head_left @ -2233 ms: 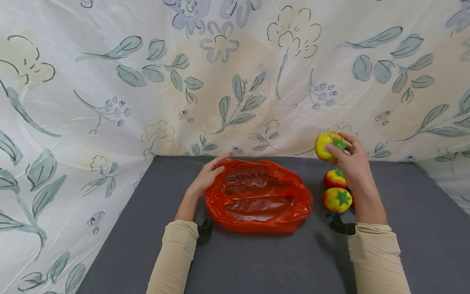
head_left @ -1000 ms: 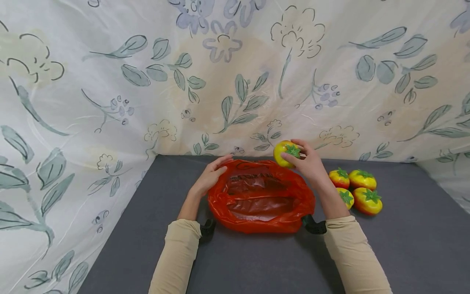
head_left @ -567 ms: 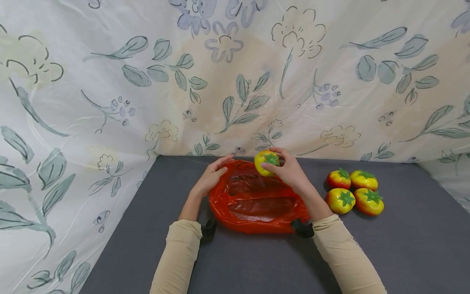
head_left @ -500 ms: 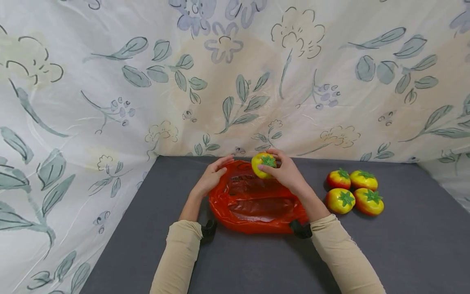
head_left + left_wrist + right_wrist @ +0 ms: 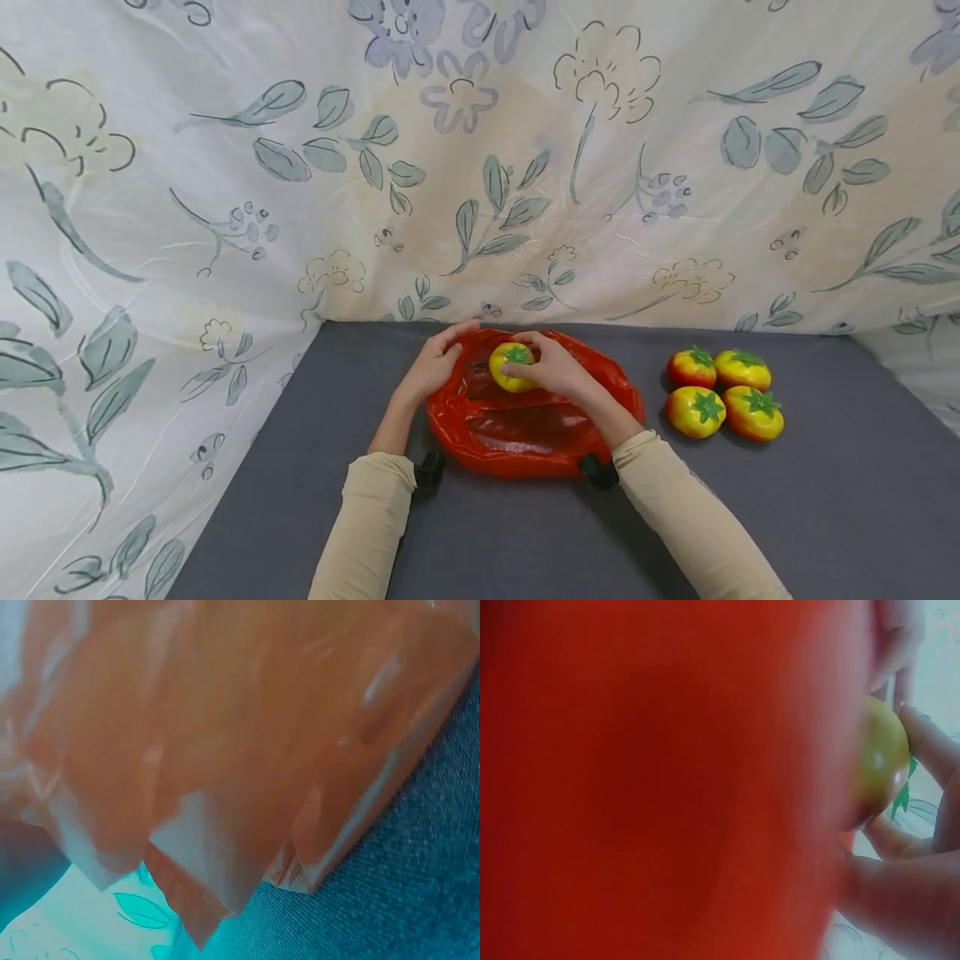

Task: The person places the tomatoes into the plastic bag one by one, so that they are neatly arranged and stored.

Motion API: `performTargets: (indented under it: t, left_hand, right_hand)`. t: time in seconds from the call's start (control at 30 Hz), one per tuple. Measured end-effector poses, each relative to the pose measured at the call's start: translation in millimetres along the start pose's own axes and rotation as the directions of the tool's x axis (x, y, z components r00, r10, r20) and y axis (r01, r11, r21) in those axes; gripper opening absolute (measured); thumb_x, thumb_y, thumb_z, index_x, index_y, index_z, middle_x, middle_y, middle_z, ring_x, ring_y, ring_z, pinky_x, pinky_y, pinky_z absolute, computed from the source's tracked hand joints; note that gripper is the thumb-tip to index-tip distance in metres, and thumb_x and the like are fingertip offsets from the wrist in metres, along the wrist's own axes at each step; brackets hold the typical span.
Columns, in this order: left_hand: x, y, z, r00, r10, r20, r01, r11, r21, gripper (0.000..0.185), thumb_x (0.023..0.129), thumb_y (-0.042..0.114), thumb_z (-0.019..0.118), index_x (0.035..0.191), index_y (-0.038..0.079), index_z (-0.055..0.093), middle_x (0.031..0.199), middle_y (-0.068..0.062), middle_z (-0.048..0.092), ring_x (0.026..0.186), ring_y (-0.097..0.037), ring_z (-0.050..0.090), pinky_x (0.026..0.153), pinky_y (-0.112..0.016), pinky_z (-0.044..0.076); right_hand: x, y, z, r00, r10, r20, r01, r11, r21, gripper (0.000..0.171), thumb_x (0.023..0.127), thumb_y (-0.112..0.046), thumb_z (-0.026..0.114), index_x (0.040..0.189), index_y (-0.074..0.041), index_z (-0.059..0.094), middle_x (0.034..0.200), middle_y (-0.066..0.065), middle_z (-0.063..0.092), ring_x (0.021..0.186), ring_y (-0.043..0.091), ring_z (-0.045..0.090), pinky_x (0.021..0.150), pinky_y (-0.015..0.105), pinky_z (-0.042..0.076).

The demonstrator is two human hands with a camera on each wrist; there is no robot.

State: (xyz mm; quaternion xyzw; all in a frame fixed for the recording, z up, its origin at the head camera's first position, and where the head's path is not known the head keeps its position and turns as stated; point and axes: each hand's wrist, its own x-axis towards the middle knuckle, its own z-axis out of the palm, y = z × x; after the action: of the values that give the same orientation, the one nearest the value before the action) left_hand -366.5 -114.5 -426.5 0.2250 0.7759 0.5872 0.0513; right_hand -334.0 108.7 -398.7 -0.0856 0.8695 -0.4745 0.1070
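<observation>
A red plastic bag [image 5: 525,462] stands on the dark grey table with its mouth spread wide and facing up. My left hand [image 5: 431,365] rests against the bag's left rim, fingers nearly straight. Between the thumb and fingers of my right hand [image 5: 551,367] is a yellow-red toy tomato [image 5: 510,371] with a green star-shaped top, held over the back half of the bag's mouth. In the right wrist view, the same tomato [image 5: 889,761] is partly hidden behind blurred red plastic. Bag plastic [image 5: 225,712] fills most of the left wrist view.
Right of the bag, several more toy tomatoes [image 5: 696,412] sit in a tight group on the grey table [image 5: 840,500]. A floral cloth [image 5: 600,208] hangs along the back edge and left side. Each wrist wears a black camera mount [image 5: 597,472].
My right hand has carried the tomato from the group on the right, leftward and then down over the bag's mouth. The left hand stays at the bag's left rim.
</observation>
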Motion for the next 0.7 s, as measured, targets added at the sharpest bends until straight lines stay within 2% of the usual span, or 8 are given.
performTargets:
  t: [0.17, 0.23, 0.37, 0.43, 0.67, 0.7]
  left_hand:
    - [-4.4, 8.6, -0.5, 0.999, 0.005, 0.032, -0.007, 0.998, 0.066, 0.043, 0.099, -0.004, 0.039, 0.14, 0.004, 0.046, 0.148, -0.011, 0.038, 0.118, -0.036, 0.047, 0.101, -0.045, 0.037]
    - [-8.5, 18.0, -0.6, 0.999, 0.009, 0.048, -0.014, 0.995, 0.096, 0.042, 0.098, -0.005, 0.043, 0.139, 0.001, 0.047, 0.146, -0.013, 0.039, 0.134, -0.03, 0.034, 0.107, -0.046, 0.03]
    - [-16.6, 34.2, 0.3, 0.996, 0.042, 0.072, -0.054, 0.985, 0.162, 0.041, 0.096, -0.003, 0.048, 0.137, -0.003, 0.047, 0.144, -0.017, 0.041, 0.134, -0.033, 0.034, 0.106, -0.047, 0.031]
    - [-17.7, 35.8, 0.3, 0.995, 0.055, 0.08, -0.07, 0.98, 0.186, 0.04, 0.096, -0.003, 0.049, 0.136, -0.003, 0.048, 0.145, -0.017, 0.04, 0.134, -0.033, 0.034, 0.106, -0.048, 0.031]
    - [-2.5, -2.3, -0.6, 0.994, 0.09, 0.061, -0.103, 0.961, 0.255, 0.042, 0.095, -0.001, 0.053, 0.135, 0.01, 0.054, 0.146, -0.006, 0.041, 0.135, -0.026, 0.034, 0.107, -0.047, 0.029]
    - [-2.4, -2.4, -0.3, 0.994, 0.093, 0.062, -0.107, 0.959, 0.263, 0.043, 0.094, -0.002, 0.053, 0.135, 0.01, 0.054, 0.146, -0.006, 0.041, 0.135, -0.025, 0.034, 0.108, -0.047, 0.029]
  right_hand:
    - [9.5, 4.1, 5.0, 0.999, 0.031, 0.026, -0.031, 0.999, -0.031, 0.068, 0.083, -0.039, 0.073, 0.139, -0.012, 0.044, 0.124, 0.011, 0.053, 0.103, 0.026, 0.052, 0.085, 0.036, 0.049]
    - [14.4, 5.6, 7.1, 0.998, 0.049, 0.036, -0.049, 0.999, -0.016, 0.068, 0.083, -0.039, 0.073, 0.139, -0.011, 0.044, 0.124, 0.011, 0.052, 0.103, 0.026, 0.052, 0.084, 0.036, 0.05]
    - [21.9, 6.7, 11.3, 0.997, 0.068, 0.045, -0.067, 0.998, -0.013, 0.066, 0.085, -0.037, 0.071, 0.138, -0.009, 0.044, 0.123, 0.012, 0.053, 0.103, 0.026, 0.053, 0.084, 0.036, 0.05]
    - [24.4, 7.4, 13.6, 0.997, 0.069, 0.045, -0.068, 0.997, -0.03, 0.065, 0.085, -0.037, 0.071, 0.138, -0.008, 0.045, 0.123, 0.012, 0.054, 0.103, 0.026, 0.053, 0.086, 0.037, 0.048]
    - [30.3, 7.0, 24.5, 0.997, 0.071, 0.004, -0.071, 0.993, -0.096, 0.062, 0.084, -0.037, 0.072, 0.134, -0.008, 0.048, 0.119, 0.011, 0.055, 0.102, 0.027, 0.053, 0.09, 0.04, 0.046]
    - [31.5, 7.1, 26.3, 0.997, 0.071, -0.004, -0.071, 0.992, -0.101, 0.062, 0.084, -0.037, 0.072, 0.133, -0.008, 0.048, 0.119, 0.011, 0.055, 0.102, 0.027, 0.053, 0.09, 0.04, 0.046]
